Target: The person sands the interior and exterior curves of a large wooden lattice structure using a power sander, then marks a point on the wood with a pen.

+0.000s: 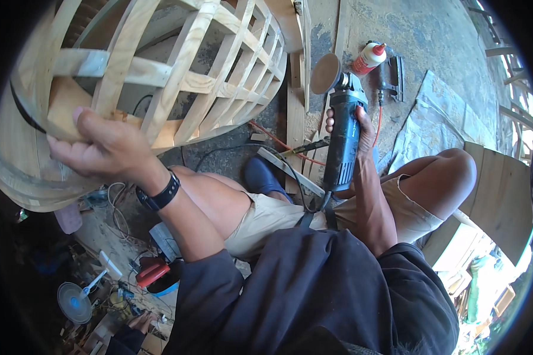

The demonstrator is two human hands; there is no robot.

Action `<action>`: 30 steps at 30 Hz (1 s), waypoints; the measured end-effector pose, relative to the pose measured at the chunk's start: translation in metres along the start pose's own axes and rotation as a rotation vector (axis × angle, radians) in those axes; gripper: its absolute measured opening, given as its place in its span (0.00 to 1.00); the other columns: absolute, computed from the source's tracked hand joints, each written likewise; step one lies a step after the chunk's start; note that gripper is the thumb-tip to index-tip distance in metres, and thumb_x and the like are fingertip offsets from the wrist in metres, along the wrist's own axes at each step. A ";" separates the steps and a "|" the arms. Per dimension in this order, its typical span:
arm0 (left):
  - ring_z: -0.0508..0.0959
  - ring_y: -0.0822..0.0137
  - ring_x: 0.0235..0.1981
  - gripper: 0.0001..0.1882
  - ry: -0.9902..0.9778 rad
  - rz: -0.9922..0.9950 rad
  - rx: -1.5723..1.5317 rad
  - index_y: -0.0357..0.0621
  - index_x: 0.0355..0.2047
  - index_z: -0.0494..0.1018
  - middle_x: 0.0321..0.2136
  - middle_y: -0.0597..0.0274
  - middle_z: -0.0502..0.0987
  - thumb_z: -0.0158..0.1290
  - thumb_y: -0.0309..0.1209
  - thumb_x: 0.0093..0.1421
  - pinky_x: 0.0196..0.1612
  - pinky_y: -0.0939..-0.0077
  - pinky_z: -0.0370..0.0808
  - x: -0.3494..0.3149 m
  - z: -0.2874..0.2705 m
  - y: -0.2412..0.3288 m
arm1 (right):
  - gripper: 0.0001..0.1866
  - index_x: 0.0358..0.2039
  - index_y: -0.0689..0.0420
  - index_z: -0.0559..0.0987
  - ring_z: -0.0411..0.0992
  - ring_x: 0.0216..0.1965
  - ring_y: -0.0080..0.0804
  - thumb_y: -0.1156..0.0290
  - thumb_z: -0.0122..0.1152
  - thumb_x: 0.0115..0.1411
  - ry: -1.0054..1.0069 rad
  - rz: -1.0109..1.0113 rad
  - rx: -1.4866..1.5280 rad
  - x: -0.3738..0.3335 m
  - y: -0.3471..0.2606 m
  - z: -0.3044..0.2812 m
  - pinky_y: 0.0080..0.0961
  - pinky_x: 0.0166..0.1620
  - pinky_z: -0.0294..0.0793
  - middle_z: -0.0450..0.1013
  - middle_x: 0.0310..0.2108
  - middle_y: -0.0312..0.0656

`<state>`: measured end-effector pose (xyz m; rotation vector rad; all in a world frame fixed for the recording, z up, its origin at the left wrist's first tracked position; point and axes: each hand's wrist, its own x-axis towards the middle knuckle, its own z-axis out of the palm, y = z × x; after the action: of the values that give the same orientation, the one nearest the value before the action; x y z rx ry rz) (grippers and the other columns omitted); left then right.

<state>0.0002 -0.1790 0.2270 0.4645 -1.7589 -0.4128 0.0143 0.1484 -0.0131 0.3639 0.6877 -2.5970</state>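
A curved lattice frame of pale wooden strips (183,71) fills the upper left. My left hand (109,145), with a dark strap on its wrist, is closed at the frame's near end, thumb and fingers about the edge of a wooden piece (65,109). My right hand (361,127) is wrapped round the body of a dark blue angle grinder (341,148), held upright in front of me. A round tan sanding disc (326,73) sits on the grinder's head, apart from the frame. Its cord drops toward my lap.
Beyond the grinder are a white glue bottle (368,58) with a red cap and a dark air tool (391,80) on a red hose. A pale sheet (438,118) lies to the right, near wooden boards (494,189). A fan (74,302) and cords clutter the lower left.
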 end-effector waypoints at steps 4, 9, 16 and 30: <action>0.80 0.46 0.36 0.29 -0.015 -0.037 0.060 0.22 0.49 0.68 0.36 0.37 0.78 0.54 0.40 0.58 0.40 0.60 0.74 0.002 -0.008 0.001 | 0.51 0.63 0.67 0.55 0.75 0.40 0.46 0.42 0.67 0.56 -0.290 -0.073 0.227 -0.025 -0.006 0.000 0.37 0.43 0.82 0.67 0.48 0.60; 0.80 0.43 0.36 0.31 -0.026 0.038 0.052 0.22 0.51 0.66 0.35 0.36 0.79 0.54 0.41 0.59 0.40 0.58 0.74 0.002 -0.004 -0.010 | 0.49 0.64 0.63 0.56 0.74 0.40 0.48 0.43 0.66 0.56 -0.336 -0.156 0.215 -0.054 -0.024 0.000 0.39 0.42 0.84 0.65 0.47 0.60; 0.79 0.41 0.40 0.32 -0.073 -0.006 0.027 0.22 0.52 0.65 0.36 0.34 0.78 0.53 0.41 0.59 0.44 0.56 0.73 0.003 -0.009 -0.005 | 0.51 0.61 0.65 0.61 0.77 0.37 0.46 0.31 0.57 0.54 -0.209 -0.241 0.083 -0.075 -0.055 -0.004 0.40 0.38 0.84 0.72 0.40 0.57; 0.69 0.38 0.52 0.34 -0.172 0.095 -0.026 0.26 0.55 0.60 0.48 0.33 0.69 0.51 0.43 0.59 0.55 0.53 0.65 0.006 -0.010 -0.035 | 0.41 0.56 0.66 0.65 0.73 0.32 0.42 0.39 0.56 0.61 -0.280 0.192 0.401 -0.071 0.020 -0.013 0.36 0.34 0.83 0.68 0.39 0.54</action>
<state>0.0120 -0.2126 0.2170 0.3330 -1.9315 -0.4182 0.0877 0.1637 -0.0070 0.1672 0.0316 -2.5192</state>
